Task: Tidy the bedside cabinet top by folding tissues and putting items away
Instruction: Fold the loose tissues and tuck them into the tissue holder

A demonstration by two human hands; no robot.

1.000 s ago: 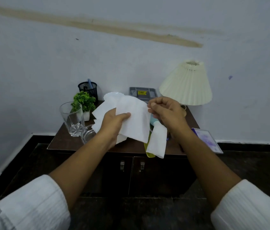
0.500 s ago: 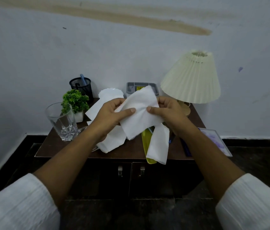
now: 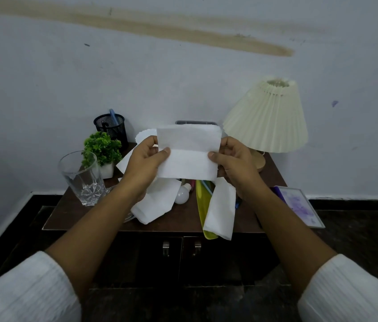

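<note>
Both hands hold a folded white tissue (image 3: 188, 153) above the tabletop (image 3: 86, 214); left hand (image 3: 146, 159) and right hand (image 3: 234, 160) pinch its side edges, thumbs in front; two more tissues (image 3: 158, 201) lie below.

On the cabinet (image 3: 76, 220), glass (image 3: 81, 180) stands left, lamp (image 3: 267, 117) right, plant (image 3: 101, 147) behind glass.

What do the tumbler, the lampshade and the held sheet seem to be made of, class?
Tumbler: likely clear glass, see-through with cut facets at the base.
Lampshade: cream pleated fabric or paper, matte.
Held sheet: white tissue paper, soft, matte, creased across.
</note>
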